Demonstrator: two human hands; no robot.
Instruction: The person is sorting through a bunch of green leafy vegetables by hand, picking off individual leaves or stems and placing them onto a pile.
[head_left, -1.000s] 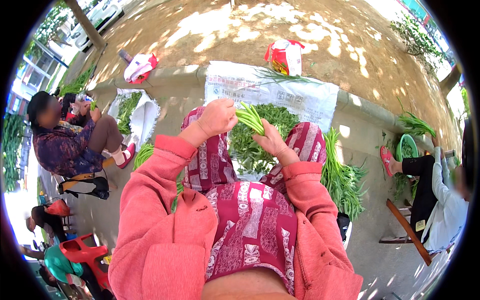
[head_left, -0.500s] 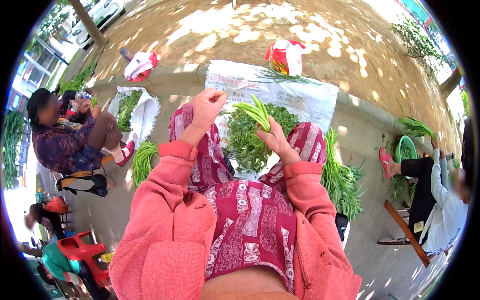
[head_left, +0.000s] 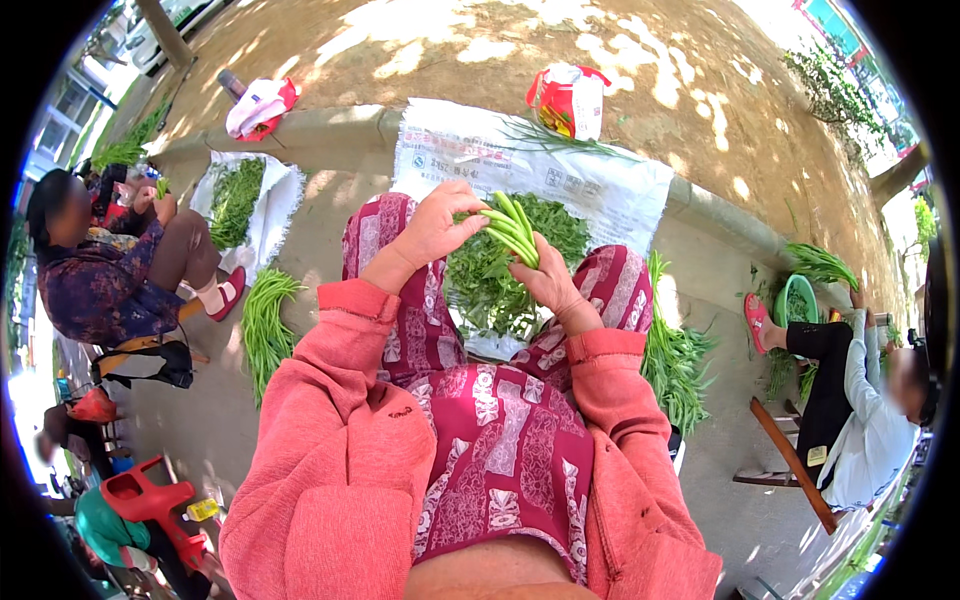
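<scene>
My right hand (head_left: 552, 276) is closed round a small bunch of thick green vegetable stems (head_left: 512, 232), their cut ends pointing up and left. My left hand (head_left: 436, 232) is closed too, its thumb and fingertips pinching at the upper ends of that bunch. Beneath both hands, between my knees, lies a pile of loose leafy greens (head_left: 510, 280). It rests on a flattened white woven sack (head_left: 425, 140). Long green stalks (head_left: 265, 325) lie on the ground beside my left knee, and a leafy bundle (head_left: 677, 375) lies beside my right knee.
A red-and-white bag (head_left: 575, 103) stands by the low kerb (head_left: 350, 130) beyond the sack. To the left, a seated person (head_left: 110, 265) handles greens near another sack (head_left: 285, 195). A red plastic stool (head_left: 150, 505) stands behind them. At right, another person (head_left: 870, 410) sits near a green basin (head_left: 800, 300).
My left hand has moved right and slightly down, from apart to touching the stem ends. The right hand stays round the bunch. The whole view has shifted slightly.
</scene>
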